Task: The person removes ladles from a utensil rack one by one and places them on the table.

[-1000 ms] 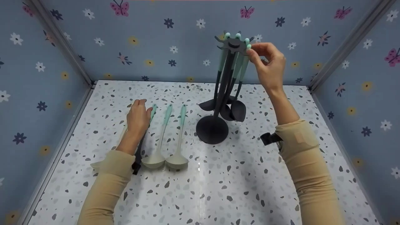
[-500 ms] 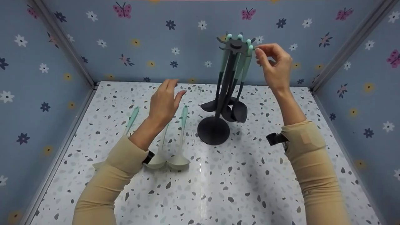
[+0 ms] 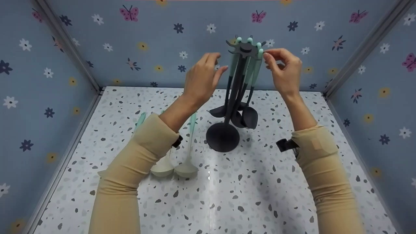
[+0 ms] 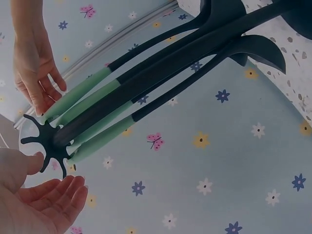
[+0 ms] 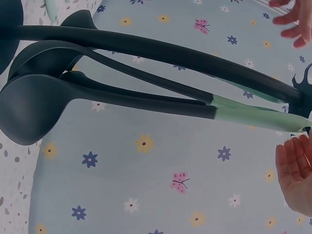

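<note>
A black utensil stand [image 3: 222, 137] stands right of the table's middle. Several black ladles [image 3: 250, 117] with mint green handles hang from the back and right hooks of its top [image 4: 46, 139]. My right hand [image 3: 286, 70] pinches a hook at the right edge of that top with thumb and forefinger, close to the nearest ladle's handle end. My left hand [image 3: 201, 76] hovers left of the top, fingers loosely bent, thumb apart and nothing between them. Two pale ladles [image 3: 186, 169] with mint handles lie at the left, partly behind my left forearm.
Another mint handle [image 3: 139, 120] shows beside the left sleeve [image 3: 123, 182], which hides most of that utensil. The speckled white table [image 3: 247, 201] is bounded by patterned blue walls [image 3: 156, 42] at the back and both sides.
My left hand has lifted off the utensils lying at the left and travelled right and up to the stand. My right fingers have shifted slightly right, off the nearest ladle's handle end.
</note>
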Demonstrator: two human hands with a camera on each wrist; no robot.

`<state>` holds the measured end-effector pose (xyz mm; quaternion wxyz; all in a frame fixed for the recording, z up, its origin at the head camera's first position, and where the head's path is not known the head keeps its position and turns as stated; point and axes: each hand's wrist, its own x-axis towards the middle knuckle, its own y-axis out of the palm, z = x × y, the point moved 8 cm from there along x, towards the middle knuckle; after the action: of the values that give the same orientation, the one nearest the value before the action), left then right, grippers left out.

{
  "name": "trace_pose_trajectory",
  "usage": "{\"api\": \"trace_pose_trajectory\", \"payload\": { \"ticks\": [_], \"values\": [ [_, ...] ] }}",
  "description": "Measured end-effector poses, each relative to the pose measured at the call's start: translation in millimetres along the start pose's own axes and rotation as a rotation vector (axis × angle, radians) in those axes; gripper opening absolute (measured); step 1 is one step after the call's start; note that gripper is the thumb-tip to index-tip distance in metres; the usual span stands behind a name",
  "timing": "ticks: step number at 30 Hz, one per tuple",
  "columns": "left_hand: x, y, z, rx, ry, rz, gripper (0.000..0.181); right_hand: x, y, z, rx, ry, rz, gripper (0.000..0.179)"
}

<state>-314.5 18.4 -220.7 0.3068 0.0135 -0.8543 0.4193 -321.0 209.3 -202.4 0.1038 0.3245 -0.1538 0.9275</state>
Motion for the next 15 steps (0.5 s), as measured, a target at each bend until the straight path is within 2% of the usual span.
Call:
{"api": "trace_pose_trajectory", "payload": {
  "ticks": [8,12,15],
  "values": [
    [25.9,11.8,-8.9,0.035,-0.084,0.063,0.036,0.1,0,2,-0.002,-0.004,-0.022,0.012],
    [31.9,14.8,-10.0,0.048,-0.095,0.053,0.031,-0.1,0,2,0.024,-0.008,-0.045,0.008],
    [32.9,14.9,-11.2,0.014,-0.093,0.025,0.029,-0.9,-1,1,0.063,-0.007,-0.070,0.006]
  ]
}}
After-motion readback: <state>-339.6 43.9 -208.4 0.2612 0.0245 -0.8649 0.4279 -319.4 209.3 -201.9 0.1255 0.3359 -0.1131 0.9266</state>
